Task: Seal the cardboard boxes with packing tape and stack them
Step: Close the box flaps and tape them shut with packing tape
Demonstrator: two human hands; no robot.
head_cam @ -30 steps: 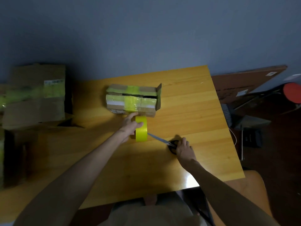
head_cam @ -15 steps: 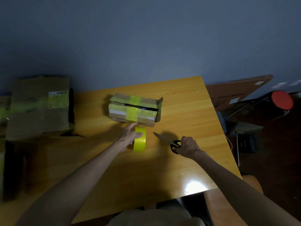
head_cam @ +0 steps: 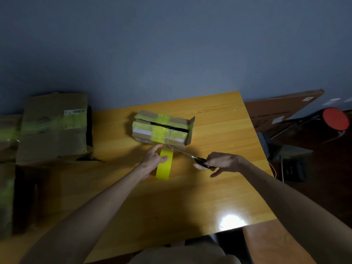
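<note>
A small cardboard box (head_cam: 162, 130) wrapped in yellow-green tape lies on the wooden table (head_cam: 219, 187), its right end flap open. A roll of yellow packing tape (head_cam: 165, 166) stands on edge just in front of the box. My left hand (head_cam: 153, 161) holds the roll, with its forefinger pointing at the box's lower edge. My right hand (head_cam: 219, 161) grips black-handled scissors (head_cam: 192, 157). Their blades point left, and the tips reach the box's front edge beside the roll.
A larger taped cardboard box (head_cam: 53, 128) stands at the table's left, with more boxes (head_cam: 7, 141) at the far left edge. A flat brown board (head_cam: 282, 109) leans on the wall at right, beside a red stool (head_cam: 336, 119) and floor clutter.
My right hand lifted the scissors off the table and brought them left and forward to the box's front edge. My left hand stayed on the tape roll. The camera tilted.
</note>
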